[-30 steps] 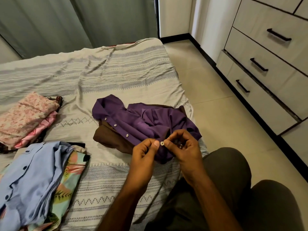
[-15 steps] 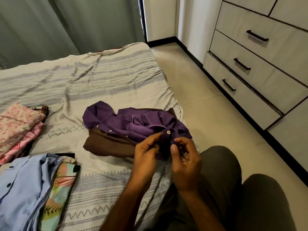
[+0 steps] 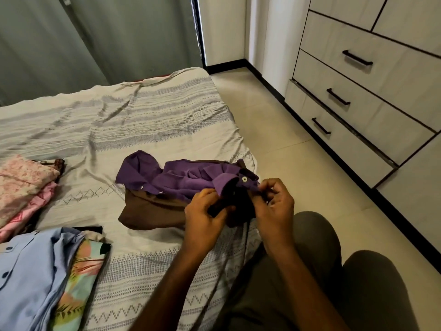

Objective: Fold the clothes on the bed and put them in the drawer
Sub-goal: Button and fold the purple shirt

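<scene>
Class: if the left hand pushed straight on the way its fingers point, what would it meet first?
The left hand already grips the purple shirt; straight on lies more of it, probably then the right hand.

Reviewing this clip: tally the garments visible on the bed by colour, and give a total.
Purple: 1, shirt, held by both the left hand and right hand
Brown: 1, garment under the shirt
Pink: 2, stacked pieces
Light blue: 1, shirt
Multicolour print: 1, piece
Total: 6; dark scraps beneath the piles are too hidden to count.
</scene>
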`<state>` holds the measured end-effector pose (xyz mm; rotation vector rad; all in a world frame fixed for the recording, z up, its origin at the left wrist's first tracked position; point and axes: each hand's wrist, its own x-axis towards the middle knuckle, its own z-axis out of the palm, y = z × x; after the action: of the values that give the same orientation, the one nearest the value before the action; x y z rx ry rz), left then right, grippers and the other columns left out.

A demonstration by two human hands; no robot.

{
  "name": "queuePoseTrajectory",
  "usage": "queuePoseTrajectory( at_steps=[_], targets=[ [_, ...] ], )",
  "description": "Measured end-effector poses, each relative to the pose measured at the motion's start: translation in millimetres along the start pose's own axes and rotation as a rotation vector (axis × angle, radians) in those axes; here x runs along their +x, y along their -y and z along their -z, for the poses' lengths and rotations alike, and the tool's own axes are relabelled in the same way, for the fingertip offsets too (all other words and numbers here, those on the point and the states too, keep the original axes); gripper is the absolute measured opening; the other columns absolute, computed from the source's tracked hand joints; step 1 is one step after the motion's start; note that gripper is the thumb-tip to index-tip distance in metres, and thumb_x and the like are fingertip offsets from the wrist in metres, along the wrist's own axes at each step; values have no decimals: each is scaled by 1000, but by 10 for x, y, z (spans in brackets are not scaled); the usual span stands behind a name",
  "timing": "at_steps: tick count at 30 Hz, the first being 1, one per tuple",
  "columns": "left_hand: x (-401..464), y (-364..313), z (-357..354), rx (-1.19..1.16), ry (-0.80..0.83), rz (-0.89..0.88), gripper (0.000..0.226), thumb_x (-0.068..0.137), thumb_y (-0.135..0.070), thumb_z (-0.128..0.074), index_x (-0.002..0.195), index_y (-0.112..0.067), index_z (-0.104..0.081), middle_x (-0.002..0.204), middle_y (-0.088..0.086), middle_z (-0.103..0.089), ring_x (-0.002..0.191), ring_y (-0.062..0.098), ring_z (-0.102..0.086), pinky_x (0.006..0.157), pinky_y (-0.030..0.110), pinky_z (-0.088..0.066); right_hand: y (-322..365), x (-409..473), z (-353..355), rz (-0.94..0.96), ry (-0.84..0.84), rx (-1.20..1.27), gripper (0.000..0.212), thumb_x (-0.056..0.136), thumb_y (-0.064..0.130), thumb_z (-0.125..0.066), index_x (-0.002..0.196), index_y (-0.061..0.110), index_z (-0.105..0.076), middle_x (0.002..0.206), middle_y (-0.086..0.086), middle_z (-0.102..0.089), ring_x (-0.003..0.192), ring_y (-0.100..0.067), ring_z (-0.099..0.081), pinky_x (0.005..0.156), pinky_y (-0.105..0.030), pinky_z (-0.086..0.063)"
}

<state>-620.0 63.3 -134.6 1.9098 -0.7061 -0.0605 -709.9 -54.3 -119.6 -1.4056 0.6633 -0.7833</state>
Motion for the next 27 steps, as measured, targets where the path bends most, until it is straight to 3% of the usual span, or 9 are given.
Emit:
queuePoseTrajectory(
  at_steps=[4,6,12,15,17,20,22,25,27],
  targets=[
    [177,-219,-35,-117,-53,-14,29,82,-39,-72,110,-29,-71,103,-6,-71,99,19,-66,83,46,-57,358,298,14,88,141,-4,8,91,9,-69,91,15,-75,85,-2,-75,83,-19,-71,77,-39,-61],
    [316,-348,8,-282,-49,34,26,88,-33,-74,113,-24,-72,107,-2,-74,103,17,-70,86,33,-58,574,473,37,103,303,13,11,93,5,-66,96,9,-76,88,-6,-76,84,-15,-70,78,-31,-59],
    [724,-522,127,-347,-39,91,16,94,-7,-67,104,-19,-71,93,-6,-76,88,8,-72,73,20,-55,946,972,-120,84,525,-86,19,99,7,-57,105,8,-75,102,-19,-71,93,-21,-67,89,-43,-53],
    [873,-662,238,-409,-42,75,7,100,-11,-59,103,-14,-64,91,3,-71,84,18,-70,73,27,-56,1011,1104,-226,349,375,-411,15,93,12,-63,104,18,-72,98,-1,-69,90,-12,-65,81,-28,-52],
    [971,-739,387,-484,-43,67,6,103,-7,-52,98,-4,-54,68,-4,-63,61,7,-60,58,18,-49,1029,1104,-183,531,328,-539,22,92,11,-65,109,24,-62,94,4,-66,84,-9,-65,72,-21,-52],
    [1082,-687,596,-504,-11,63,13,99,-4,-56,89,3,-52,59,6,-48,55,14,-45,52,20,-36,968,991,3,628,583,-534,37,95,15,-65,124,30,-49,93,6,-67,76,-4,-67,64,-20,-55],
    [1070,-592,682,-494,18,64,12,97,-3,-60,88,4,-55,60,5,-51,57,12,-48,52,18,-38,809,925,119,741,685,-666,26,95,16,-63,119,27,-60,101,9,-65,81,4,-62,67,-15,-51],
    [938,-455,751,-456,14,72,10,93,-3,-64,87,4,-60,62,-2,-60,58,8,-58,54,16,-45,489,810,208,730,507,-916,15,85,22,-51,83,18,-66,88,4,-58,68,-13,-57,59,-36,-53],
    [871,-424,717,-447,30,56,10,91,-6,-67,87,2,-62,66,0,-62,64,12,-60,59,20,-47,348,762,214,638,278,-906,16,81,25,-53,73,15,-62,80,6,-55,61,-11,-52,54,-34,-52]
  ],
)
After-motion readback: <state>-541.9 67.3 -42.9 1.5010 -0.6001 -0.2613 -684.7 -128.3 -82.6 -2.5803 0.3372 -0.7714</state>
